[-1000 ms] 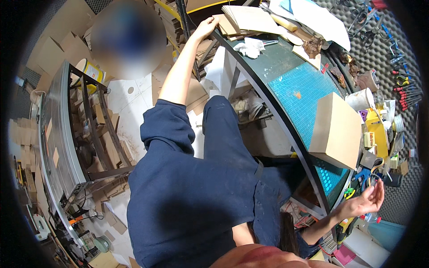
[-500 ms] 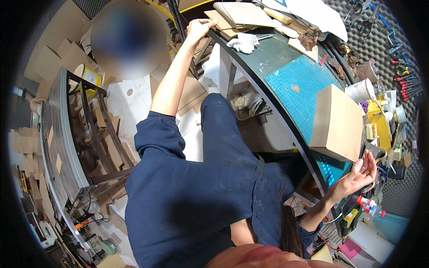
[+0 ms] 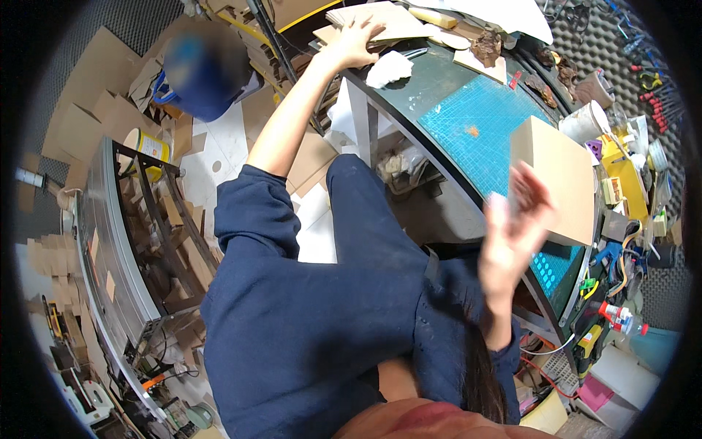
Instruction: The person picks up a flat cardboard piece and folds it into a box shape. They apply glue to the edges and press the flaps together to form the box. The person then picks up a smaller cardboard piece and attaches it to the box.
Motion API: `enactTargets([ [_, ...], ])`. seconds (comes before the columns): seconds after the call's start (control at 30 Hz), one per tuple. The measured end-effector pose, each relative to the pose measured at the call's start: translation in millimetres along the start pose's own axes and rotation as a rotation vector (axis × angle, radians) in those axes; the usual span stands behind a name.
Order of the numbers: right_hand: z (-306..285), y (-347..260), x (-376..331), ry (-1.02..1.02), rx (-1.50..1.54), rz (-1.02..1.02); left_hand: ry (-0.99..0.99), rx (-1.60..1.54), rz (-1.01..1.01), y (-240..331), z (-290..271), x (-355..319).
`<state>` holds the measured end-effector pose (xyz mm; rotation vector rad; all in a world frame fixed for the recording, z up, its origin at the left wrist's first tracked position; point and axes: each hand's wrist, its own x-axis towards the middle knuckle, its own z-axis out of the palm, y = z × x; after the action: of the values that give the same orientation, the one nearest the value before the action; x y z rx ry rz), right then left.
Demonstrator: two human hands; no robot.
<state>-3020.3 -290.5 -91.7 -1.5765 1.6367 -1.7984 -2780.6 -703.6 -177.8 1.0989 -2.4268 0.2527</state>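
Note:
My left hand (image 3: 356, 45) lies with fingers spread on a stack of flat tan boards (image 3: 398, 23) at the far end of the dark worktable. A crumpled white tissue (image 3: 389, 70) is close beside it. My right hand (image 3: 515, 230) is raised over the table's near edge, smeared by motion, its thumb and fingers apart and nothing visible between them. Behind that hand a tan cardboard-coloured block or box (image 3: 559, 179) stands on a blue cutting mat (image 3: 468, 121), partly covered by the fingers.
A white cup (image 3: 583, 123), a yellow tray (image 3: 630, 186) and hand tools line the table's back edge. At right is a plastic bottle with a red cap (image 3: 623, 319). A metal-framed bench (image 3: 121, 234) stands at left, near a blurred dark-blue shape (image 3: 205, 77).
My left hand has gone from gripping the stack's near edge to lying spread on top of it. My right hand has swung left from beside the tan block to in front of it.

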Motion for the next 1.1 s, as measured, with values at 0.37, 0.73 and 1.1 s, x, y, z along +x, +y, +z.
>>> enactTargets([
  [0.37, 202.2, 154.7, 178.6, -0.039, -0.3, 0.01, 0.152, -0.072, -0.01, -3.4, -46.2, -8.1],
  [0.73, 313.2, 248.3, 270.6, -0.589, -0.667, -0.299, 0.176, -0.401, -0.051, 29.7, -78.8, -22.5],
  [1.1, 327.0, 235.5, 243.4, -0.178, -0.777, -0.445, 0.141, -0.321, 0.017, 14.6, -66.1, -35.1],
])
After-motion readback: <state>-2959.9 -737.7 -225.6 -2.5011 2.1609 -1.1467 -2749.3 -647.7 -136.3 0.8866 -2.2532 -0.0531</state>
